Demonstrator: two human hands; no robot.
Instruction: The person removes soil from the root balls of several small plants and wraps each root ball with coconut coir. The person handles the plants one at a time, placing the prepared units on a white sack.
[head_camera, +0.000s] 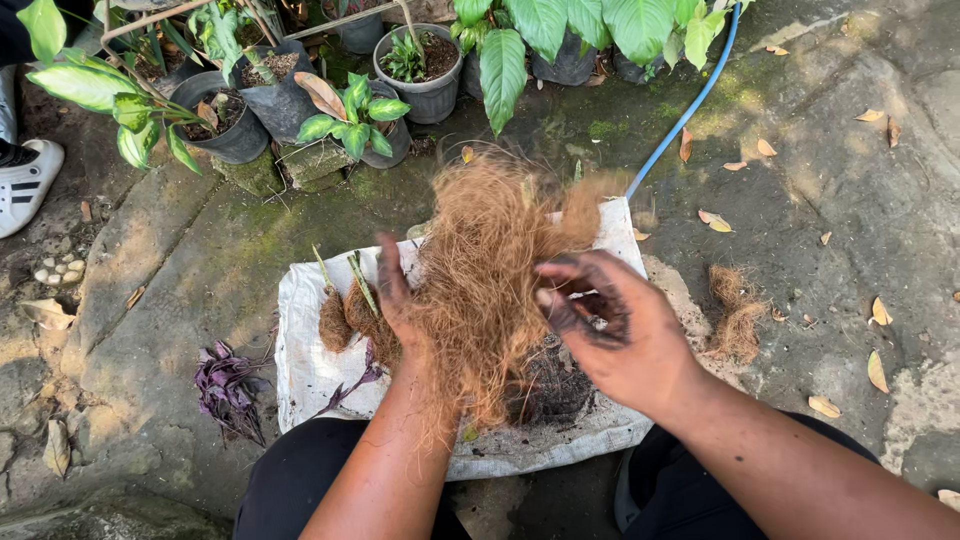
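Both hands, the left hand (398, 300) and the right hand (610, 325), are gripping a big clump of brown coconut fibre (490, 270) over the middle of the white sack (300, 360), and it is looking light, soft and loose, best grabbed by its thick middle.
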